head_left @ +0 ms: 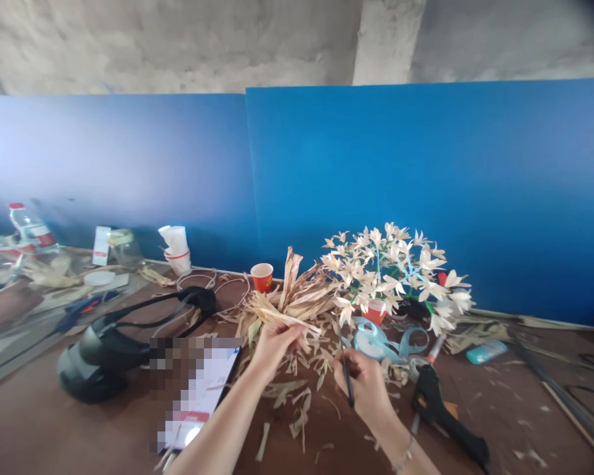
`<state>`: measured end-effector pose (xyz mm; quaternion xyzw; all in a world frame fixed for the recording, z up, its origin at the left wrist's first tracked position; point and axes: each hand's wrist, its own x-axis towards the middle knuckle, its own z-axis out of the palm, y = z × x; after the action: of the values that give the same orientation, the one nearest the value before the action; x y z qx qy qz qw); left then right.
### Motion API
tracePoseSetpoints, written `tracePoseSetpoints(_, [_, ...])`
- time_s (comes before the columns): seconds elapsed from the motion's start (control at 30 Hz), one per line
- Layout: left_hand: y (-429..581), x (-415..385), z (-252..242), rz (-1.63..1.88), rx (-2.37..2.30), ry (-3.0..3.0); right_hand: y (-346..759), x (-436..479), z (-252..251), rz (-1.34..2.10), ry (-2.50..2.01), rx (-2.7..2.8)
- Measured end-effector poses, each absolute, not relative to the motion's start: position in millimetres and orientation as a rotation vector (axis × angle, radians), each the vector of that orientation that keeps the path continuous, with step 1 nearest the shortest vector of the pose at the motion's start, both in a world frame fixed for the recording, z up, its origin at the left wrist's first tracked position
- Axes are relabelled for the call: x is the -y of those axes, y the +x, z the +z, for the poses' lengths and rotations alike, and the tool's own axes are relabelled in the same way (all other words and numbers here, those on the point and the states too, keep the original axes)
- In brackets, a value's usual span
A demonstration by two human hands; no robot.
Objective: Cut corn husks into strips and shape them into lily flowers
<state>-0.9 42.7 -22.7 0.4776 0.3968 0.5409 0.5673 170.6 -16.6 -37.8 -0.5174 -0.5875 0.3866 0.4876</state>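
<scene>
Husk (pixel 282 318) pinched in left grip (pixel 276 348), black rod (pixel 347 377) in right grip (pixel 365 388), glue gun (pixel 430 398) beside

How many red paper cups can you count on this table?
2. One red paper cup stands beyond the dried husks; the other sits at the base of the cream flowers. More may be hidden behind the flowers.

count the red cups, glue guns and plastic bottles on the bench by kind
red cups: 2
hot glue gun: 1
plastic bottle: 1
total: 4
</scene>
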Motion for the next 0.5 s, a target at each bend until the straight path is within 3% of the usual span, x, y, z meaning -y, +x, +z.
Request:
tracePoseSetpoints(0.27, [-5.8,-48.6,-23.9,1.338,-0.888,0.990,187.1,14.4,-36.0,0.444,-1.559,1.869])
tracePoseSetpoints(0.5, [-0.1,-43.7,-25.1,1.279,-0.867,1.042,189.2,11.9,-39.8,0.338,-1.576,1.839])
